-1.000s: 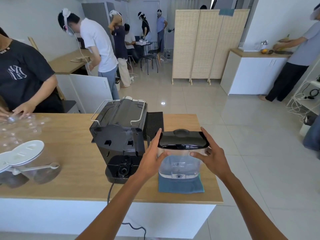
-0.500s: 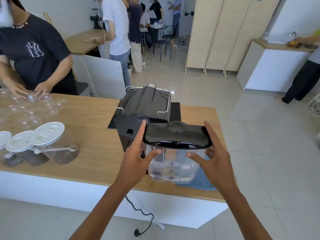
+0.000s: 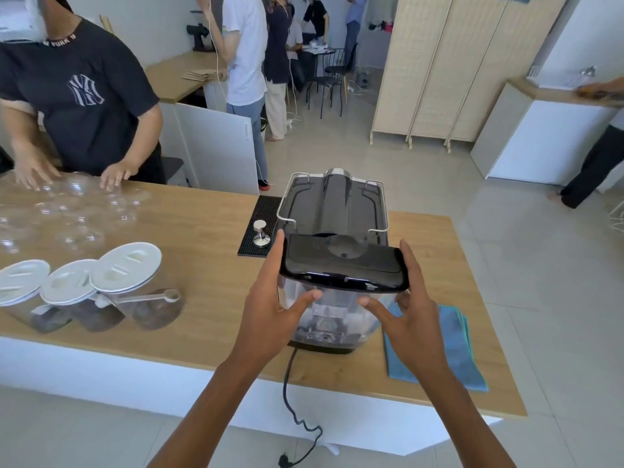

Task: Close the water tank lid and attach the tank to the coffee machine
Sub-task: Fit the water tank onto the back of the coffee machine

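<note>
We note one water tank [image 3: 332, 307], clear-walled with its glossy black lid [image 3: 342, 265] shut flat on top, gripped between our left hand [image 3: 270, 307] and right hand [image 3: 410, 310], each clasping one side with thumb on the front wall and fingers up the lid's edge. It sits against the near side of the single coffee machine [image 3: 334, 204], hiding the seat, so we cannot tell whether it is locked in. Right of our right hand lies one blue cloth [image 3: 452, 346]; left of our left hand stand one tamper [image 3: 260, 234] and three white-lidded jars [image 3: 128, 285], the farthest cut off.
</note>
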Action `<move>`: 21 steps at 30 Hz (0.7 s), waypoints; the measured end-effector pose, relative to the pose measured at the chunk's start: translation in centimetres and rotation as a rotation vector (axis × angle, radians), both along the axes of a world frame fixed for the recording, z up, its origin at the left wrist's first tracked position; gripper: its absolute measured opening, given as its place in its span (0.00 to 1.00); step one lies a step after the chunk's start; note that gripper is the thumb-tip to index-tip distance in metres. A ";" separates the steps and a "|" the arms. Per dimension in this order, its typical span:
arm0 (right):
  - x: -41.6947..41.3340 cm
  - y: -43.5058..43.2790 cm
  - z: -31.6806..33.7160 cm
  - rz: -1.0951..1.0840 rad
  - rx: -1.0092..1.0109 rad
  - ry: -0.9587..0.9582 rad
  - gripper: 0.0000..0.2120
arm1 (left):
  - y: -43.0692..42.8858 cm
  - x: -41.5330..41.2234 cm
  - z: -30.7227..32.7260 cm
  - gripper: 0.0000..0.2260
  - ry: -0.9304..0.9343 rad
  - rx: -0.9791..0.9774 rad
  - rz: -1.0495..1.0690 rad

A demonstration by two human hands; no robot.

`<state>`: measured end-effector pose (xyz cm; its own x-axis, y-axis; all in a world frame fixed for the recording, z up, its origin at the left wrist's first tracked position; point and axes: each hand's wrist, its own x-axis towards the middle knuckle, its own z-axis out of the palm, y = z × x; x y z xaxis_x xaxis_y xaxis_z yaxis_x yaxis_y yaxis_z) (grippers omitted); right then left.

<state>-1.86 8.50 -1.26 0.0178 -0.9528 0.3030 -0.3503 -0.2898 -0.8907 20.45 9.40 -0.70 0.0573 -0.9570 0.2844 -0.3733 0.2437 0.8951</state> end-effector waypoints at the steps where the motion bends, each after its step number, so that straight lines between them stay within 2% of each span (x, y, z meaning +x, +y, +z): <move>1: 0.4 -0.2 -0.2 -0.009 0.005 0.002 0.48 | -0.3 0.3 -0.1 0.44 0.000 0.001 -0.006; 21: 3.3 -2.0 -1.4 -0.139 0.000 0.091 0.45 | -3.6 2.6 -2.3 0.42 0.058 0.017 -0.048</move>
<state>1.47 6.52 -2.64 -0.0866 -0.9479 0.3065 -0.4666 -0.2332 -0.8532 23.08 5.84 -2.97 0.0275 -0.9638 0.2651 -0.3089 0.2441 0.9192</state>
